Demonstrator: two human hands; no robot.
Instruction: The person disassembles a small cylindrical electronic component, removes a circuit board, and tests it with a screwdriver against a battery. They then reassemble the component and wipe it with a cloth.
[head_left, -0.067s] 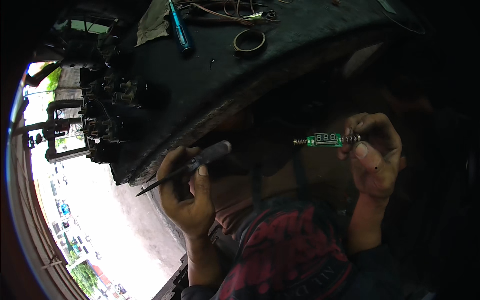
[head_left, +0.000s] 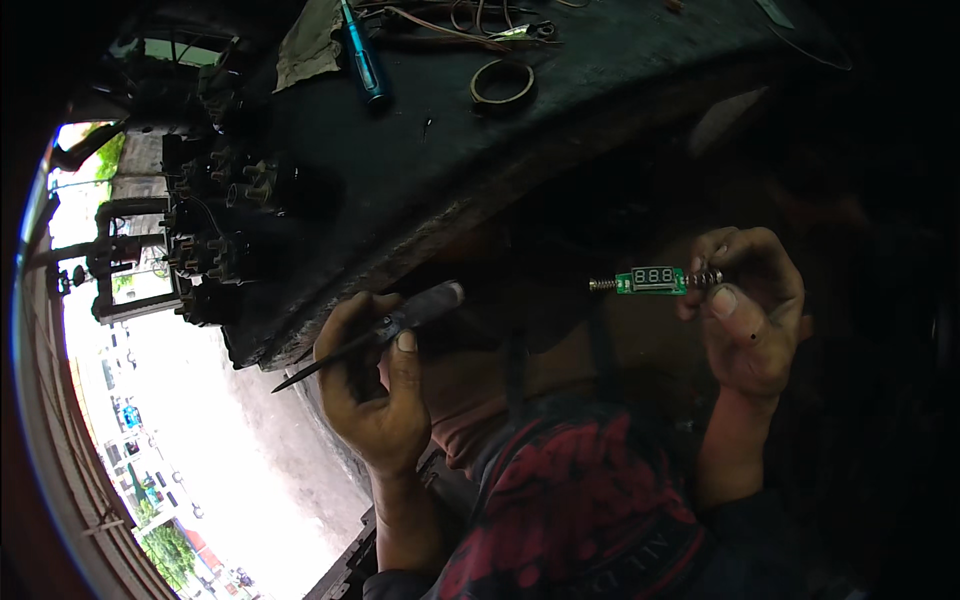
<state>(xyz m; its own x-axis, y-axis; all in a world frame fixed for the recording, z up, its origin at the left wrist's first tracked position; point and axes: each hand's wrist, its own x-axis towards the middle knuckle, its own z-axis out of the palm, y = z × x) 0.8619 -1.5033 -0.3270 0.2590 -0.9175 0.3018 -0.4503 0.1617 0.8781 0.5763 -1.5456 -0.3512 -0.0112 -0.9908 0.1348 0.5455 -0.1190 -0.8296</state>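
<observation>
My left hand (head_left: pixel 375 390) is closed around a pointed probe (head_left: pixel 430 304) with a grey tubular handle. Its dark tapered tip points down and left, and the handle's blunt end points up and right. Between the thumb and fingers of my right hand (head_left: pixel 750 310) is a small green circuit board (head_left: pixel 656 281) with a segmented display showing faint digits. A coil spring (head_left: pixel 602 285) sticks out from the board's left end. My fingers pinch a second spring (head_left: pixel 704 278) at its right end. The two hands are apart, with the board well to the right of the probe.
A dark curved panel (head_left: pixel 400 170) spans the top. On it lie a blue-handled screwdriver (head_left: pixel 368 75), a ring (head_left: pixel 502 84), loose wires (head_left: pixel 445 22) and a cloth scrap (head_left: pixel 308 45). Dark terminal-studded parts (head_left: pixel 210 250) stand at left. A red-and-dark cap (head_left: pixel 580 500) fills the lower middle.
</observation>
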